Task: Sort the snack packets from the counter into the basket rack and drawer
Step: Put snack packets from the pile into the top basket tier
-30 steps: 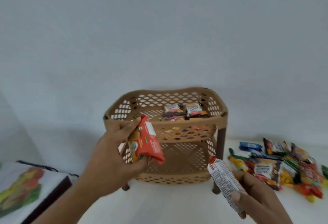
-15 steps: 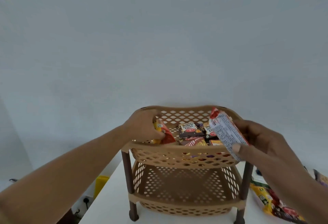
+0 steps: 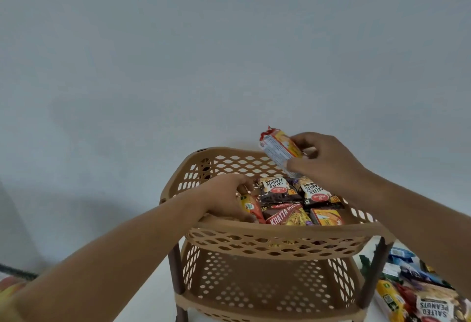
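A tan two-tier basket rack (image 3: 277, 231) stands on the white counter. Its top basket holds several packets, among them two salted peanuts packets (image 3: 276, 189) and a red Khatta Meetha packet (image 3: 288, 216). My left hand (image 3: 224, 199) is inside the top basket at its left side, fingers closed on a red and orange biscuit packet (image 3: 251, 207) set against the other packets. My right hand (image 3: 328, 163) hovers above the basket's back right, gripping a red and white biscuit packet (image 3: 279, 152) tilted upward. The lower basket looks empty.
A heap of loose snack packets (image 3: 418, 296) lies on the counter at the lower right, beside the rack's brown leg (image 3: 373, 273). A plain wall stands right behind the rack. A colourful bag (image 3: 10, 287) shows at the far left edge.
My left hand has gone from in front of the rack into the top basket with its packet. My right hand has risen from the counter to above the basket.
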The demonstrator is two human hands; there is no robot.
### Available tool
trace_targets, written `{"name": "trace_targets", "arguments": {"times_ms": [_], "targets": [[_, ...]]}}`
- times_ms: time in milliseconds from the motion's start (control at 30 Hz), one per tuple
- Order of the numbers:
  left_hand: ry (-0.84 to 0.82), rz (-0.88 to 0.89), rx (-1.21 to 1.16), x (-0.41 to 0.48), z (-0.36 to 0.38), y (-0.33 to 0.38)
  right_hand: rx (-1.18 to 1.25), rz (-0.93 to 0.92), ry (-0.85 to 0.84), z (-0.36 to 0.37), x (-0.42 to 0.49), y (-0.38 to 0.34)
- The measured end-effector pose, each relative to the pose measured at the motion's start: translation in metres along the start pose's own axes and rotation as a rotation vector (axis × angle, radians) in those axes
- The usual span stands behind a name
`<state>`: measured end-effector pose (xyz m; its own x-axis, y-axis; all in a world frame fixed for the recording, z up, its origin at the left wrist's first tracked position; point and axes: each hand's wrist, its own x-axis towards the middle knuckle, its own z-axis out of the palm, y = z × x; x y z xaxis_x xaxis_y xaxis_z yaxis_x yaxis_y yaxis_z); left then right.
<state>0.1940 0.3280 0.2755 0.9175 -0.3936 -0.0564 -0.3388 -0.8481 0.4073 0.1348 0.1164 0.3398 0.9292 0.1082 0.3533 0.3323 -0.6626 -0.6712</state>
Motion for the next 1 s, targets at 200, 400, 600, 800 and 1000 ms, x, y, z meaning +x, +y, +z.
{"name": "trace_targets", "arguments": {"times_ms": [200, 400, 600, 800, 1000], "targets": [[-0.009, -0.06, -0.089, -0.004, -0.003, 0.001, -0.196, -0.027, -0.092, 0.055, 0.07, -0.004], [-0.012, -0.063, -0.068, -0.006, -0.005, -0.005, -0.461, -0.005, -0.201, 0.103, 0.09, 0.014], [-0.033, -0.063, -0.128, -0.003, -0.006, -0.006, -0.578, -0.013, -0.258, 0.114, 0.088, 0.027], [-0.036, -0.074, -0.16, -0.003, -0.004, -0.008, -0.519, -0.034, -0.311, 0.116, 0.091, 0.033], [-0.027, -0.072, -0.15, -0.003, -0.003, -0.009, -0.659, -0.084, -0.466, 0.115, 0.089, 0.034]]}}
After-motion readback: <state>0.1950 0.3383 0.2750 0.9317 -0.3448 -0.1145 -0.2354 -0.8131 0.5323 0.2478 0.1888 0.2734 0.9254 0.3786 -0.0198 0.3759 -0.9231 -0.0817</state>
